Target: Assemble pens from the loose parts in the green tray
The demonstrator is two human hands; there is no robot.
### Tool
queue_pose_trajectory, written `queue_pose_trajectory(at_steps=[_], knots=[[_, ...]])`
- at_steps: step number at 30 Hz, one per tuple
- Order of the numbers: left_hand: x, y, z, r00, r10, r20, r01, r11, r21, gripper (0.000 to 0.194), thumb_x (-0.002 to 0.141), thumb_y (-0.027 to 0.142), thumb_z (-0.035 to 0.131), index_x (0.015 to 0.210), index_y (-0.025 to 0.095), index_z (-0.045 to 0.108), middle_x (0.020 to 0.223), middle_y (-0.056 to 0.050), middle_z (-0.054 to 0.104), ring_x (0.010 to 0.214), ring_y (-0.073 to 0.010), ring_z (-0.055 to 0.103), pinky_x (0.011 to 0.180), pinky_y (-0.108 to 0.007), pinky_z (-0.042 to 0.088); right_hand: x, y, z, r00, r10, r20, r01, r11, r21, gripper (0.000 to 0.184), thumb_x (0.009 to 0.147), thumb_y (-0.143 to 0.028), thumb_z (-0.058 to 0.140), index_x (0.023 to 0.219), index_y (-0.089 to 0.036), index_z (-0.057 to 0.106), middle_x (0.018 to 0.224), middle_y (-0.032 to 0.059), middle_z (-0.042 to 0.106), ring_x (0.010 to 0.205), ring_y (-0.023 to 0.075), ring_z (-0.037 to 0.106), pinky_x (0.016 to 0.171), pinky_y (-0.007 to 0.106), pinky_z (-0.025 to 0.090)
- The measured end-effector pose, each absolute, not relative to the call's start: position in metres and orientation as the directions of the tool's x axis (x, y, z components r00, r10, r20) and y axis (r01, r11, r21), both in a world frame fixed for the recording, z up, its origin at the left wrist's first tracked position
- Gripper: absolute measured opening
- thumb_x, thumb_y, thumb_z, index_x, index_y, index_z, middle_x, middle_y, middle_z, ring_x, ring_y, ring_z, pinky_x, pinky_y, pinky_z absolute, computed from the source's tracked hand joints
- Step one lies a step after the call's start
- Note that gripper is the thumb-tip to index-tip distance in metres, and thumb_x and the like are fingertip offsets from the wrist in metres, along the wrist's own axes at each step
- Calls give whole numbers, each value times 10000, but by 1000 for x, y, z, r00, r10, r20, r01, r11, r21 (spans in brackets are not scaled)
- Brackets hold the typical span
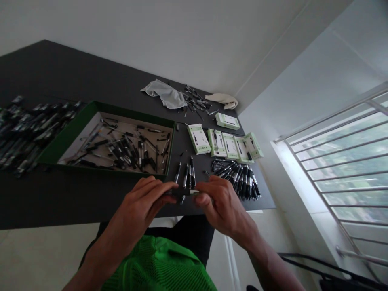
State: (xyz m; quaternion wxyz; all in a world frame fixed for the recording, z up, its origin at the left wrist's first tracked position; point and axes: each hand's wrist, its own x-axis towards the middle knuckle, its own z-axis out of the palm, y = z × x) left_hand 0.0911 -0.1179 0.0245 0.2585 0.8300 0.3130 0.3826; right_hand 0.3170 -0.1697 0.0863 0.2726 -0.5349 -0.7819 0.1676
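Near the table's front edge, my left hand (144,200) pinches the dark end of a pen (184,192). Its pale, narrower end is between the thumb and fingers of my right hand (220,202), so both hands are closed on the one pen. The parts under my fingers are hidden. Just beyond my hands several black and silver pens (185,176) lie side by side. To the right of my right hand a fanned pile of black pens (242,178) rests on the table.
At left stands a green-walled box (133,110) holding loose pens and pen parts. Further left is a big blurred heap of pens (30,133). Green and white pen boxes (230,146) lie at the right. Behind are a white cloth bag (166,93) and more pens (195,99).
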Motion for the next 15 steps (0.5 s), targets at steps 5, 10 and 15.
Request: queue_pose_trajectory(at_steps=[5, 10, 15], knots=[[98, -119, 24, 561, 695, 450, 306, -679, 667, 247, 1084, 309, 558, 1241, 215, 725, 933, -29, 789, 892, -191, 703, 836, -312, 596, 319, -176, 81, -223, 941, 257, 753, 333, -568, 281, 1080, -387, 569, 975, -183, 731, 730, -8, 716, 562, 92, 598, 576, 231, 413], [104, -122, 26, 559, 688, 462, 305, -689, 657, 241, 1080, 338, 562, 1207, 214, 726, 927, -23, 777, 884, -193, 687, 834, -310, 580, 323, -179, 81, -212, 964, 158, 756, 264, -599, 398, 1096, -424, 482, 874, -171, 694, 707, 22, 688, 588, 118, 597, 593, 255, 399], [109, -123, 28, 612, 636, 470, 285, -732, 619, 222, 1075, 317, 572, 1178, 217, 742, 935, -17, 795, 848, -187, 698, 809, -302, 582, 324, -187, 77, -229, 924, 306, 781, 362, -509, 334, 1065, -257, 526, 749, -192, 612, 584, -37, 570, 486, 89, 461, 538, 278, 294]])
